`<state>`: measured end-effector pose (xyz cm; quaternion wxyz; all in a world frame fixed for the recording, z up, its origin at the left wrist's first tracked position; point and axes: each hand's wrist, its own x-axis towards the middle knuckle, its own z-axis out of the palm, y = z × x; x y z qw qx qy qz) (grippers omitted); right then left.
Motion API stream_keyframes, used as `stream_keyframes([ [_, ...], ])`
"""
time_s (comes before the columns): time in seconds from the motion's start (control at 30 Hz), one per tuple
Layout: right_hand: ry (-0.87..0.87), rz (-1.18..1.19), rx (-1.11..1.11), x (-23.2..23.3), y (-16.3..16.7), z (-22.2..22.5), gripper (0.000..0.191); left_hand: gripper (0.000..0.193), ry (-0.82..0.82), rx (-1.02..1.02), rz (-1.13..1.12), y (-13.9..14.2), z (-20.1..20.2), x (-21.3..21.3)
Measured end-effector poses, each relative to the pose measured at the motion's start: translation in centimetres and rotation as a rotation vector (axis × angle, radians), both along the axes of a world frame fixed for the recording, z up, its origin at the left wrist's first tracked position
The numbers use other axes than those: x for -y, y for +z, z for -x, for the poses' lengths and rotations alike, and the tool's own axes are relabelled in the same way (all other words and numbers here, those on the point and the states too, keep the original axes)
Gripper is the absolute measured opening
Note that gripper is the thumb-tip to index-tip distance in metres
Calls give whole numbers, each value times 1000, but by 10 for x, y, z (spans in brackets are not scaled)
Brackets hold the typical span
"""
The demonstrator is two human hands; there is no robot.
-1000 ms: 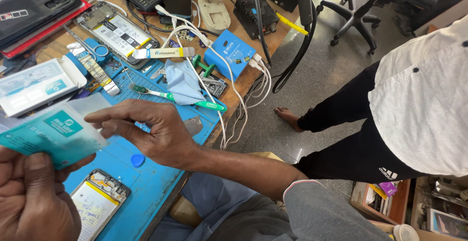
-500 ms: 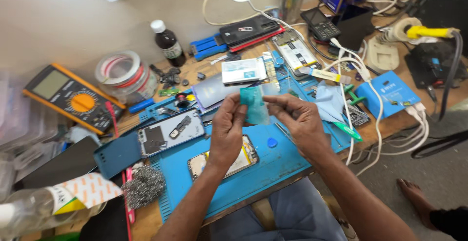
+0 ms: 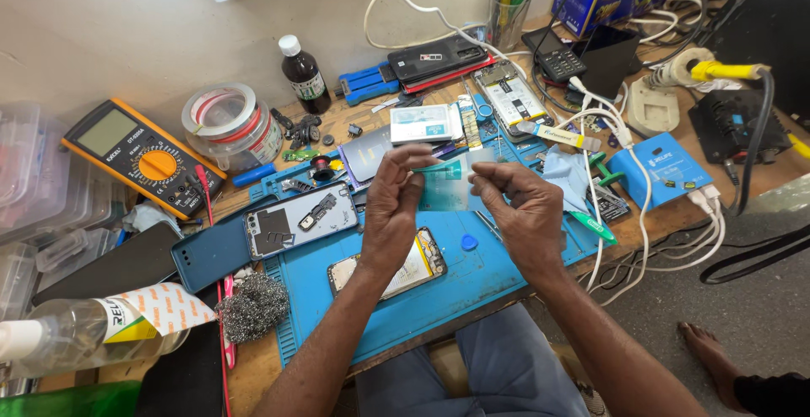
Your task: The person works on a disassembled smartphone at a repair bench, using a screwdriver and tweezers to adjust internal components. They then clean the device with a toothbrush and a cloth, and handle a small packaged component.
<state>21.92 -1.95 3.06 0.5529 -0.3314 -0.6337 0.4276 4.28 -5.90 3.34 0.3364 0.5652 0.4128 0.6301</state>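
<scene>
My left hand [image 3: 395, 206] and my right hand [image 3: 523, 210] hold a thin teal-tinted clear film [image 3: 447, 182] between them, each pinching one edge, above a blue work mat [image 3: 447, 286]. Under my left wrist an opened phone [image 3: 396, 269] lies on the mat with its battery showing. A small blue pick [image 3: 469, 242] rests on the mat below the film.
A phone back cover [image 3: 297, 219] lies left on the mat, steel wool [image 3: 253, 307] below it. An orange multimeter [image 3: 143, 157], tape roll [image 3: 229, 123] and dark bottle [image 3: 304, 75] stand behind. White cables [image 3: 641, 189] and a green-handled tool [image 3: 591, 224] lie right. Another person's bare foot [image 3: 704, 354] is lower right.
The view has swung from the right side of the bench to centre. My hands have come together on the film and lifted it slightly, spreading it between them.
</scene>
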Motion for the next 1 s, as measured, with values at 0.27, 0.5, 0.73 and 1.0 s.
stream_keyframes([
  [0.27,-161,-288,193,5,4,-1,23,86,239,-672,-284,14,3,8],
  [0.5,-109,-316,161,5,-8,0,20,87,232,-699,-109,16,-9,13],
  [0.73,183,293,-332,-12,-32,7,25,82,177,-709,-129,21,5,14],
  [1.0,278,420,-508,-14,-62,19,29,88,58,-756,-200,34,24,15],
])
